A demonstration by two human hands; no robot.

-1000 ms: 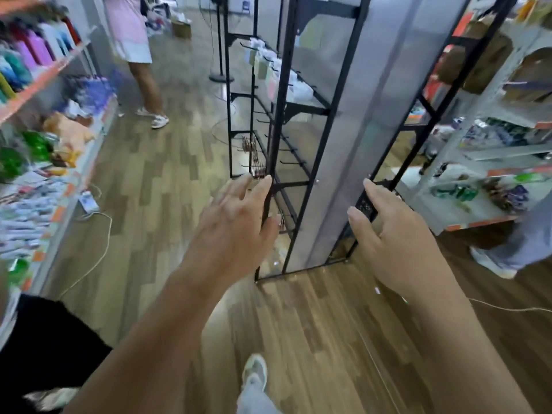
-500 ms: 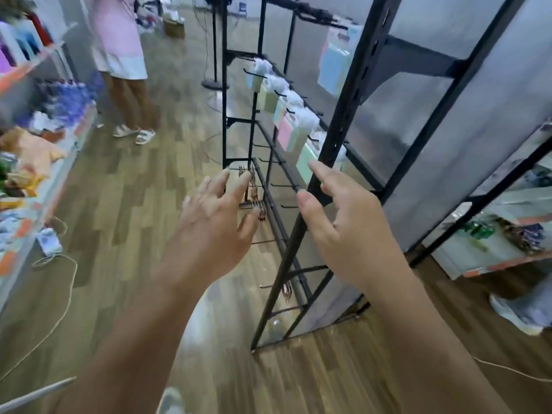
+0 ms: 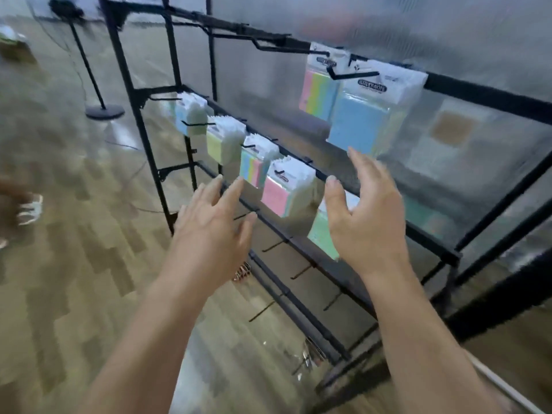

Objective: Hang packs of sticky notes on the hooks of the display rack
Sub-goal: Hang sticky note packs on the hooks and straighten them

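A black metal display rack [image 3: 143,135] fills the view, with rows of hooks. Several packs of sticky notes hang on its middle row, among them a pink pack [image 3: 283,192] and a striped pack [image 3: 254,167]. Two larger packs hang on the top row, a blue one [image 3: 367,115] and a striped one [image 3: 318,88]. My left hand [image 3: 212,234] is raised with straight fingers just left of the pink pack, holding nothing. My right hand [image 3: 367,216] is open in front of a green pack [image 3: 321,231], partly hiding it.
Bare hooks [image 3: 271,246] stick out of the rack's lower rows. A translucent panel [image 3: 448,31] backs the rack. A black stand with a round base [image 3: 104,110] is on the wooden floor at the left. Another person's sandalled foot [image 3: 30,209] shows at the left edge.
The view has swung up and closer to the rack, so the hanging packs now fill it. Both hands have risen to the middle row, still holding nothing.
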